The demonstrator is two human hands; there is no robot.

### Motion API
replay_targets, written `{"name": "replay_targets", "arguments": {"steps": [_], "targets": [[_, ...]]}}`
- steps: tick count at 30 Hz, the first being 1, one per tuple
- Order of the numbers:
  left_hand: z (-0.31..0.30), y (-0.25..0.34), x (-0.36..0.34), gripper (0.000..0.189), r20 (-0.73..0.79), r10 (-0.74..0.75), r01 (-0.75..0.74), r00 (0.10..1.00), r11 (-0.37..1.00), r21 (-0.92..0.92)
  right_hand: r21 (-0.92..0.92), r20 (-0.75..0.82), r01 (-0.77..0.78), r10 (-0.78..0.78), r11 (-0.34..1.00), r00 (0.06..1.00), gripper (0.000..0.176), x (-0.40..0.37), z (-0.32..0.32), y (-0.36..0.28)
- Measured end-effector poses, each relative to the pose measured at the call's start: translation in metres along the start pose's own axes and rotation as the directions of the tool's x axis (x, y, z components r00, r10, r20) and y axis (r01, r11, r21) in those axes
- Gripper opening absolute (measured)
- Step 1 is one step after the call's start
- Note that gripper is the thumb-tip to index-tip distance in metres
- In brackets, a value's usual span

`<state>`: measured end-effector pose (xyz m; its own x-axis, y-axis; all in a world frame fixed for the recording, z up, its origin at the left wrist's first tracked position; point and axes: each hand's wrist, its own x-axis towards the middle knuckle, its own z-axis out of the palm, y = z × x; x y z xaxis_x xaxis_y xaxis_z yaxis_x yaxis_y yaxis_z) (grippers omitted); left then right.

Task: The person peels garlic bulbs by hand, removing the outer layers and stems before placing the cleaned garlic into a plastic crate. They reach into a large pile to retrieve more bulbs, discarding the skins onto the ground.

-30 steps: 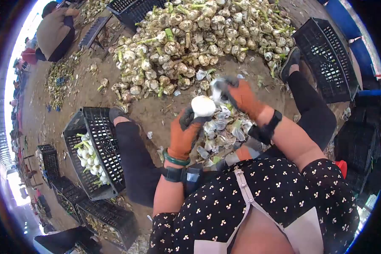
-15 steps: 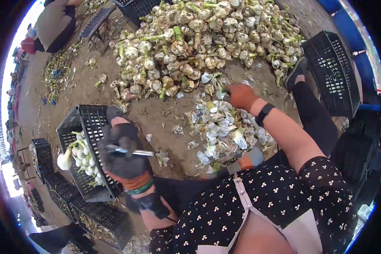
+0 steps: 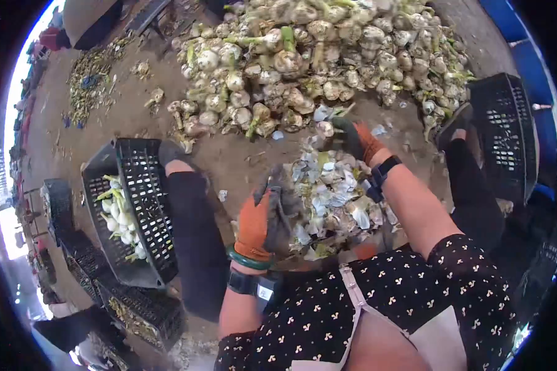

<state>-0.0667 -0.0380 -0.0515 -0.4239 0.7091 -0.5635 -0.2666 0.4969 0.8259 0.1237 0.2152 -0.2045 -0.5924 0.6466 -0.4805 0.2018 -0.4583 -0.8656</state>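
Orange-gloved right hand [image 3: 356, 140] touches one garlic bulb [image 3: 323, 128].

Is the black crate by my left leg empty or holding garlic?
Partly filled: white garlic bulbs lie inside the crate.

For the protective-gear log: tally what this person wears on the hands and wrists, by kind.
Orange-and-dark fabric work gloves: 2
Black wristbands: 2
Green round bangle: 1
Total: 5
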Motion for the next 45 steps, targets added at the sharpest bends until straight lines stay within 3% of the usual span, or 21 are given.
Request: {"name": "replay_targets", "arguments": {"steps": [1, 2, 4, 8, 11, 12, 13, 14, 16, 18, 20, 22, 26, 32, 36, 37, 38, 40, 41, 42, 45], "targets": [[0.017, 0.035, -0.017, 0.034, 0.180, -0.003, 0.073, 0.984, 0.920, -0.386, 0.529, 0.220, -0.137, 0.021, 0.837, 0.975, 0.038, -0.028, 0.020, -0.031], [0.024, 0.039, -0.018, 0.034, 0.202, 0.007, 0.073, 0.979, 0.919, -0.387, 0.676, 0.274, -0.253, 0.082, 0.692, 0.958, 0.035, -0.055, 0.034, -0.066], [0.030, 0.046, -0.021, 0.031, 0.158, 0.026, -0.032, 0.987, 0.999, 0.032, 0.741, 0.331, -0.297, 0.056, 0.603, 0.942, 0.034, -0.083, 0.050, -0.093], [0.043, 0.035, -0.016, 0.029, 0.202, 0.194, -0.252, 0.960, 0.911, 0.325, 0.794, 0.369, -0.295, -0.036, 0.531, 0.929, 0.034, -0.108, 0.048, -0.097], [0.053, 0.034, -0.014, 0.024, 0.192, 0.220, -0.279, 0.956, 0.885, 0.373, 0.608, 0.374, -0.279, 0.042, 0.743, 0.927, 0.040, -0.130, 0.048, -0.109], [0.055, 0.038, -0.017, 0.024, 0.205, 0.362, -0.416, 0.909, 0.781, 0.466, 0.608, 0.371, -0.273, 0.038, 0.746, 0.928, 0.040, -0.142, 0.047, -0.117], [0.057, 0.043, -0.020, 0.024, 0.230, 0.491, -0.529, 0.840, 0.648, 0.548, 0.124, 0.294, -0.084, 0.044, 0.989, 0.955, 0.042, -0.156, 0.049, -0.131], [0.059, 0.047, -0.022, 0.024, 0.229, 0.494, -0.531, 0.839, 0.649, 0.545, -0.417, 0.227, 0.091, 0.007, 0.905, 0.974, 0.045, -0.166, 0.051, -0.137], [0.061, 0.057, -0.027, 0.028, 0.278, 0.292, -0.379, 0.915, 0.857, 0.348, -0.466, 0.159, 0.174, -0.111, 0.867, 0.981, 0.055, -0.178, 0.058, -0.130], [0.063, 0.070, -0.035, 0.029, 0.293, 0.414, -0.505, 0.862, 0.750, 0.427, -0.887, 0.046, 0.204, -0.361, 0.414, 0.932, 0.058, -0.192, 0.062, -0.130], [0.065, 0.067, -0.030, 0.025, 0.335, 0.259, -0.355, 0.906, 0.896, 0.268, -0.815, 0.093, 0.230, -0.271, 0.531, 0.958, 0.057, -0.205, 0.073, -0.154], [0.067, 0.066, -0.031, 0.024, 0.342, 0.351, -0.447, 0.872, 0.856, 0.261, -0.836, 0.298, 0.486, -0.532, 0.256, 0.792, 0.055, -0.207, 0.073, -0.149], [0.069, 0.061, -0.029, 0.023, 0.380, 0.235, -0.357, 0.895, 0.887, 0.294, -0.808, 0.411, 0.573, -0.564, 0.138, 0.716, 0.050, -0.207, 0.079, -0.153], [0.075, 0.056, -0.036, 0.020, 0.247, 0.334, -0.381, 0.910, 0.907, 0.178, -0.868, 0.383, 0.490, -0.519, 0.081, 0.764, 0.049, -0.214, 0.088, -0.146], [0.076, 0.059, -0.038, 0.017, 0.135, 0.085, -0.098, 0.987, 0.992, 0.086, -0.895, 0.384, 0.442, -0.596, -0.052, 0.706, 0.048, -0.223, 0.104, -0.149], [0.074, 0.054, -0.032, 0.016, 0.124, 0.232, -0.251, 0.965, 0.953, 0.170, -0.896, 0.383, 0.442, -0.595, -0.052, 0.706, 0.048, -0.222, 0.105, -0.150], [0.072, 0.050, -0.028, 0.016, 0.123, 0.374, -0.393, 0.919, 0.884, 0.254, -0.871, 0.307, 0.474, -0.610, 0.130, 0.731, 0.041, -0.220, 0.105, -0.151], [0.066, 0.050, -0.025, 0.018, 0.174, 0.460, -0.491, 0.871, 0.798, 0.350, -0.812, 0.231, 0.495, -0.610, 0.308, 0.758, 0.034, -0.213, 0.101, -0.155], [0.065, 0.052, -0.025, 0.023, 0.235, 0.532, -0.578, 0.813, 0.692, 0.432, -0.509, 0.208, 0.451, -0.404, 0.733, 0.891, 0.033, -0.210, 0.095, -0.159], [0.064, 0.052, -0.024, 0.023, 0.234, 0.536, -0.581, 0.811, 0.691, 0.431, -0.110, 0.290, 0.220, -0.180, 0.969, 0.940, 0.031, -0.208, 0.090, -0.163], [0.059, 0.055, -0.032, 0.033, 0.269, 0.311, -0.297, 0.912, 0.950, -0.092, -0.181, 0.277, 0.335, -0.279, 0.925, 0.919, 0.040, -0.197, 0.076, -0.142]]}}
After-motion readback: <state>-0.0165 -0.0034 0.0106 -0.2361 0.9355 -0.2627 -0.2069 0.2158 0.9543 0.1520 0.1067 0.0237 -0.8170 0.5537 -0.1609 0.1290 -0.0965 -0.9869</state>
